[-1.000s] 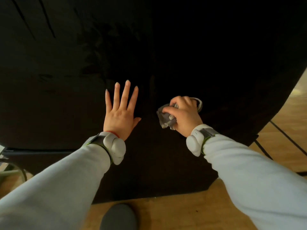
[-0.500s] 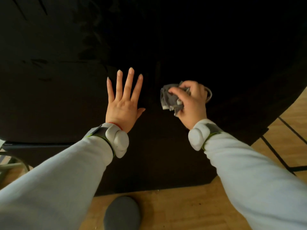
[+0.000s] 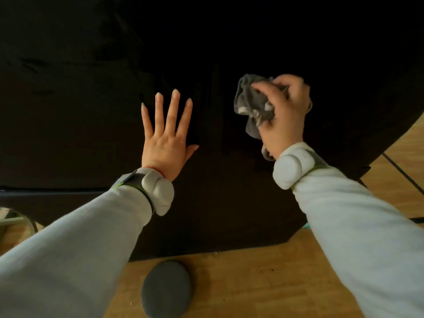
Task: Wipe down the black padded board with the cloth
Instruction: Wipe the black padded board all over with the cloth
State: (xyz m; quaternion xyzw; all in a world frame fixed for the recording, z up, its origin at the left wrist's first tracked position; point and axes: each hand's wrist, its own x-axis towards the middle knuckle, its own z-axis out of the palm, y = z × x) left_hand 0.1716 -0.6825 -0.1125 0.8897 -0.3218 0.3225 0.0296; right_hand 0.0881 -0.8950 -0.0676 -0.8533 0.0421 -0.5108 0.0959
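Observation:
The black padded board (image 3: 218,42) fills most of the view, standing upright on the floor in front of me. My left hand (image 3: 165,136) lies flat against it with fingers straight and spread. To its right, my right hand (image 3: 284,113) grips a crumpled grey cloth (image 3: 252,104), held against the board's surface. Both wrists wear white sensor bands over grey sleeves.
Wooden floor (image 3: 252,283) runs below the board's lower edge, with dark lines at the right (image 3: 403,173). A grey shoe toe (image 3: 166,289) shows at the bottom centre. A metal frame piece (image 3: 16,221) sits at the lower left.
My right hand has carried the cloth upward along the board and slightly right. My left hand stays flat on the board in about the same spot.

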